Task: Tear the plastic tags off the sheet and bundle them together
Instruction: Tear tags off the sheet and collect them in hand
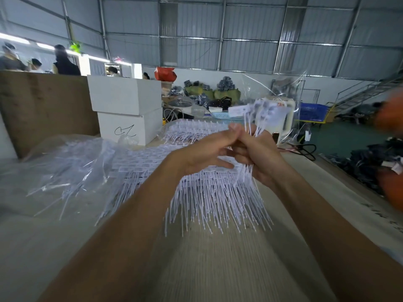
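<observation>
Right hand [259, 158]: we are curling our fingers round a bundle of tags [253, 127], the grip pressed tight on their thin stems, label ends fanning upward, tails hanging below the fist
Left hand [205, 152]: we are bringing it against the right hand, thumb and forefinger pinching at the top of the same bundle; the other fingers are lying loosely curled
Sheet [209, 192]: it is lying on the bench [218, 258] just under our hands, white stems fanning toward us, rows of labels running away from us
Bag [72, 166]: clear plastic, lying to the left of the sheet, with loose stems inside
Boxes [128, 107]: two white ones are standing stacked at the far end of the bench
</observation>
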Demonstrator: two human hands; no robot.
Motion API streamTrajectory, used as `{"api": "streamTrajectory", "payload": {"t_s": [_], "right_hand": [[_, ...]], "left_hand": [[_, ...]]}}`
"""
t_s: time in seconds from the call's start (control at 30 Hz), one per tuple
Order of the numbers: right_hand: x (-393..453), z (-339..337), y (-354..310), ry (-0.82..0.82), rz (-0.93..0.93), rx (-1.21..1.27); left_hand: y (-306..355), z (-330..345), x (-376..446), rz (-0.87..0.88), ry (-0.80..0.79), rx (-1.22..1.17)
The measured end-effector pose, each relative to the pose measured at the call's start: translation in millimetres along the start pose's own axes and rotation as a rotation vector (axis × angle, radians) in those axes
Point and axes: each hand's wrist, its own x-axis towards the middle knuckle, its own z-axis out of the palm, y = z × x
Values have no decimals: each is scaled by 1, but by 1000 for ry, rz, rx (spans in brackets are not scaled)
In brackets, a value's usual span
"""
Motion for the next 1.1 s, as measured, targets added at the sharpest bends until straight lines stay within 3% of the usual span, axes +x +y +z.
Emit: {"api": "streamTrajectory", "payload": {"t_s": [0.13,0.23,0.3,0.5,0.67,0.87,1.0,1.1], "right_hand": [[5,5,3,87,-4,-327],[5,5,5,95,-95,-555],[3,7,8,62,-186,-709],[8,7,13,90,-185,-806],[8,10,12,82,-201,-657],[0,22,13,-100,-97,-567],[-7,34,14,-158,-47,-376],[-13,43,22,-176,39,-249]], "left_hand": [[-6,3,1,-6,35,-10],[-5,3,3,22,126,-153],[-4,8,5,26,126,-111],[-1,21,11,85,245,48],[4,25,15,148,476,134],[17,7,4,220,520,-67],[30,1,-8,216,348,-45],[31,9,-20,148,336,70]]}}
